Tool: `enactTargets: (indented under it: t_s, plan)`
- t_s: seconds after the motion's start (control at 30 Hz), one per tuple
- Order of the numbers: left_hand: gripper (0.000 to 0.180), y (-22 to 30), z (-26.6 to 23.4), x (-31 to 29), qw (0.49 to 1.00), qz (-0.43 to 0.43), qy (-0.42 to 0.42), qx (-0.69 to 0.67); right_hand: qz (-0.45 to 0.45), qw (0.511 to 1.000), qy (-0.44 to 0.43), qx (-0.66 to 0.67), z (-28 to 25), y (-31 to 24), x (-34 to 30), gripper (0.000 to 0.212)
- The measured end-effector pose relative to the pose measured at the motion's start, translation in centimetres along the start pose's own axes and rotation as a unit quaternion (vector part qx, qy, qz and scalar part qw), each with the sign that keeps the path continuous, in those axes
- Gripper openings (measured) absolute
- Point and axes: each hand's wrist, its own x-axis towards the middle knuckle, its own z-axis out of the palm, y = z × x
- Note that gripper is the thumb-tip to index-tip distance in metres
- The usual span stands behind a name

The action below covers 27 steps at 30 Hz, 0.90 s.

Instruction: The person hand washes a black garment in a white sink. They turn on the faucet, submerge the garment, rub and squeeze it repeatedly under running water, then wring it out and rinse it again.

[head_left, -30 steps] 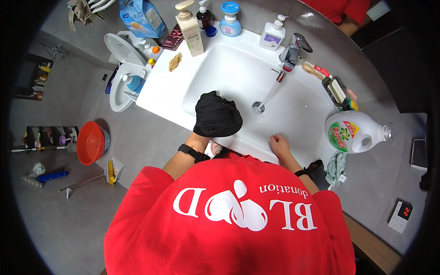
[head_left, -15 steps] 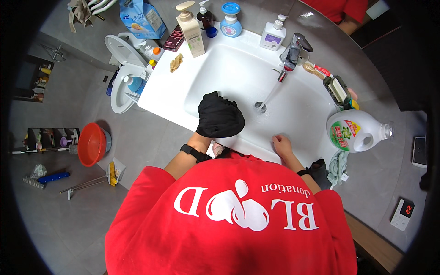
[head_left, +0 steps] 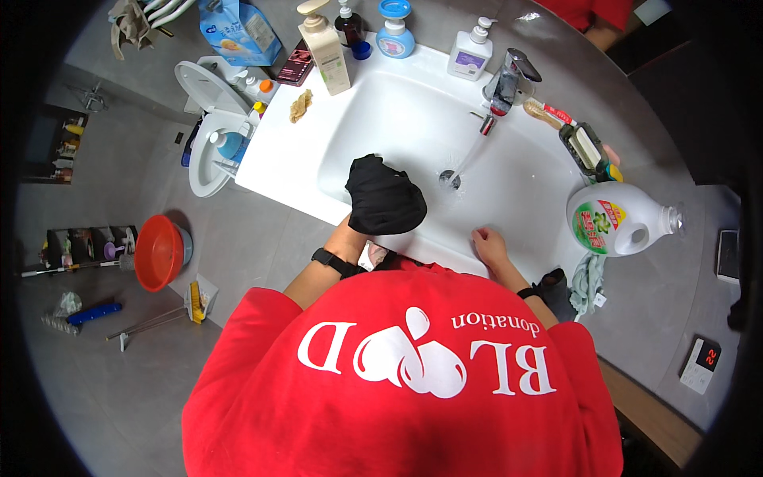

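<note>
A piece of black cloth [head_left: 385, 195], bunched into a rounded shape, is held up over the near left part of the white sink [head_left: 373, 119]. My left hand [head_left: 348, 235] carries it from below; the cloth covers its fingers, and only the wrist side shows. At the sink's near edge, right of the cloth, my right hand [head_left: 489, 243] rests with its fingers curled in and nothing visible in them. Water runs from the faucet [head_left: 505, 86] onto the drain [head_left: 449, 180], beyond both hands.
Pump bottles, including a beige one [head_left: 326, 56] and a white one [head_left: 470, 54], line the back rim. A large white detergent jug [head_left: 620, 220] lies on the right, beside a grey-green cloth [head_left: 587, 282]. A toilet [head_left: 208, 159] and red basin [head_left: 157, 253] stand left.
The black cloth has tilted slightly and shifted a little to the right with my left hand. My right hand stays at the near edge of the sink, and the water keeps running.
</note>
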Motion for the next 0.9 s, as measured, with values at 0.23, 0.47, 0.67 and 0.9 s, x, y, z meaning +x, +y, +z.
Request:
enactTargets:
  t_s: [0.23,0.47,0.67,0.9]
  plan:
    - [0.005,-2.9,6.1,-3.4,0.981,-0.041,-0.115,-0.15,-0.037,0.999,-0.012,0.007,0.0,0.0,-0.2,0.036]
    - [0.036,-4.4,10.7,-6.9,0.264,-0.551,-0.115,-0.783,-0.031,0.985,-0.042,0.166,-1.0,-5.7,-1.4,0.048]
    - [0.073,-3.1,9.4,-5.7,0.446,-0.69,-0.087,-0.564,-0.331,0.934,-0.074,0.115,-3.2,-16.9,-4.1,0.082]
    - [0.094,-2.1,6.9,-3.4,0.553,-0.69,-0.082,-0.46,-0.278,0.943,-0.146,0.107,-4.3,-19.5,-5.3,0.079]
